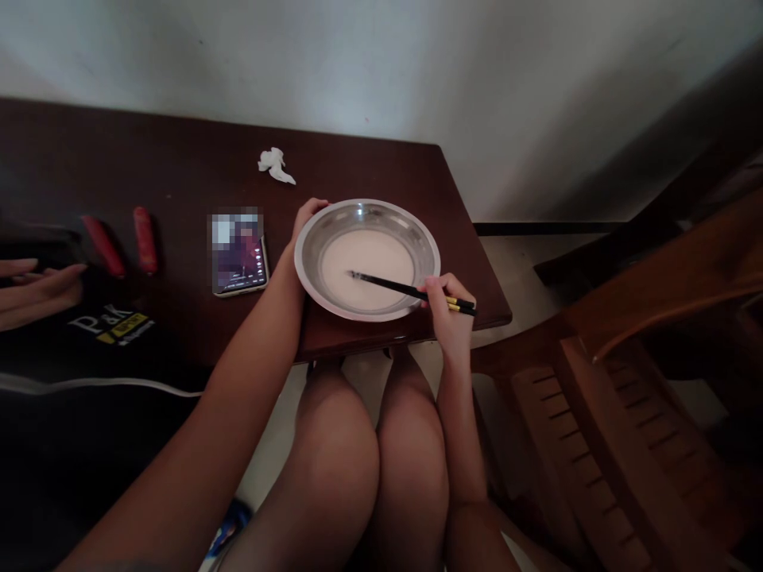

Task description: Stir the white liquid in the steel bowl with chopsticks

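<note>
Quickly, counts: we see one metal bowl (367,259), one pair of black chopsticks (411,291), one phone (238,252), two red sausages (122,245), one crumpled tissue (275,165), all on one dark wooden table (179,183). Our right hand (448,314) is closed around the chopsticks' yellow-banded ends; their tips reach left of it into the bowl. The bowl holds a pale milky batter (366,266), pooled in its middle. Our left hand (304,226) grips the bowl's far-left rim, fingers curled over it. The phone lies just left of that hand, the tissue beyond it. Another person's hand (36,290) rests far left, beside the sausages. A black bag (113,326) nearby reads "P&K"; smaller print unreadable.
</note>
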`<state>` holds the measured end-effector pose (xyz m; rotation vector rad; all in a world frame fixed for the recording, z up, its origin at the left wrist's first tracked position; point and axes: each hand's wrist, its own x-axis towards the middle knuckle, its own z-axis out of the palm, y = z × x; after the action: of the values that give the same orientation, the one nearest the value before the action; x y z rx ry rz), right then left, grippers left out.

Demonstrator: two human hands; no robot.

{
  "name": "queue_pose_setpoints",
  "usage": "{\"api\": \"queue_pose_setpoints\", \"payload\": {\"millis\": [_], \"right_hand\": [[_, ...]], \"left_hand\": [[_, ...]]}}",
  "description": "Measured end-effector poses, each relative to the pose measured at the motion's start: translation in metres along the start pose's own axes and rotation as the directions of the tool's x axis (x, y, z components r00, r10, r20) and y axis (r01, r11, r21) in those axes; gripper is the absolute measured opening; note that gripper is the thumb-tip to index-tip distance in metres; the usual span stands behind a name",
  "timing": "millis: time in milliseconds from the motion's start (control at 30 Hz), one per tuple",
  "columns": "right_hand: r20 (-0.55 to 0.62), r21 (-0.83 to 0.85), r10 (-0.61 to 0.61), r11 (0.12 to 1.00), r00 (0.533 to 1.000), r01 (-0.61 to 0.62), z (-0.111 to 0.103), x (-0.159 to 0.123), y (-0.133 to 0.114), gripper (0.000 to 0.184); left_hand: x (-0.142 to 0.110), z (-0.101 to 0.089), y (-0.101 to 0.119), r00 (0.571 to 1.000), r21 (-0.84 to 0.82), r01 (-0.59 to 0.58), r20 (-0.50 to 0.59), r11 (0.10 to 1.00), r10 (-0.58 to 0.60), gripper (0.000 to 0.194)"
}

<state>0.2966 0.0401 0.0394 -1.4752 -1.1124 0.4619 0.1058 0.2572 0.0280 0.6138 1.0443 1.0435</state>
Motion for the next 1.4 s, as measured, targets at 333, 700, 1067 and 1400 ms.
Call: {"api": "queue_pose_setpoints", "payload": {"millis": [333, 700, 1067, 1400], "right_hand": [[-0.016, 0.005, -0.026, 1.000, 1.000, 0.026, -0.001, -0.001, 0.000, 0.049], [-0.004, 0.020, -0.011, 1.000, 1.000, 0.011, -0.001, -0.001, -0.002, 0.051], [-0.056, 0.005, 0.001, 1.000, 0.998, -0.001, 0.000, -0.001, -0.001, 0.053], [-0.151, 0.017, 0.022, 1.000, 0.988, -0.020, -0.002, 0.000, -0.002, 0.057]], "left_hand": [[-0.002, 0.003, 0.001, 1.000, 0.031, -0.017, 0.011, 0.999, 0.017, 0.026], [-0.015, 0.009, 0.007, 1.000, -0.015, 0.029, -0.006, 0.999, -0.029, 0.040], [-0.011, 0.006, 0.004, 1.000, 0.001, 0.022, 0.014, 1.000, -0.022, 0.036], [-0.020, 0.012, 0.008, 0.999, -0.028, 0.034, -0.017, 0.999, -0.034, 0.041]]}}
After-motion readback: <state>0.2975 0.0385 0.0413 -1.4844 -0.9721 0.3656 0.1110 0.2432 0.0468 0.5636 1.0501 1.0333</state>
